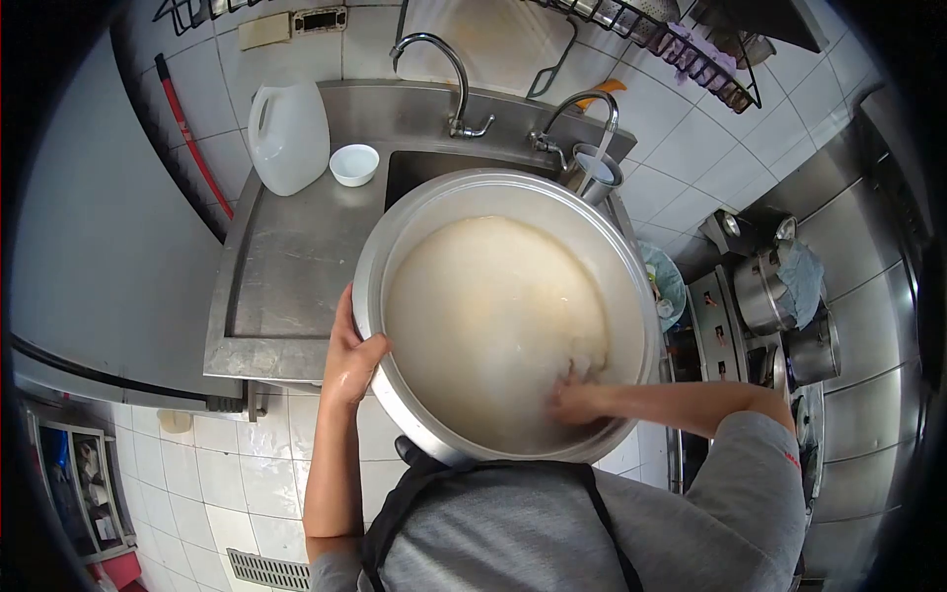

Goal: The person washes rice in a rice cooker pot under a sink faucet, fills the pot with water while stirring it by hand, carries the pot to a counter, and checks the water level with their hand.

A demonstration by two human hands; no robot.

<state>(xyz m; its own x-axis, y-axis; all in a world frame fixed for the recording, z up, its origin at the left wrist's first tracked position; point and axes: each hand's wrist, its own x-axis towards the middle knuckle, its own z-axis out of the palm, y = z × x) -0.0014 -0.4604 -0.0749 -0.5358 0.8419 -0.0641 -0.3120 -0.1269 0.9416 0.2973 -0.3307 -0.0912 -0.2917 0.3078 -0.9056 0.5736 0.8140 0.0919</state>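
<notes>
A large round metal basin [623,264] of cloudy, whitish liquid [483,306] is in front of my body, overlapping the sink's front edge. My left hand [352,360] grips the basin's rim on the left side, thumb over the top edge and fingers outside. At the lower right of the basin, my right hand [577,400] dips into the liquid. Its fingers are under the surface and smeared by motion, so what they hold, if anything, is hidden. The liquid is stirred up around them.
Behind the basin is a steel sink [419,170] with a left faucet [459,89] and a right faucet [610,113] above a metal container [602,181]. A white bowl [354,165] and white jug [289,138] stand on the counter. Metal pots [764,294] are at right.
</notes>
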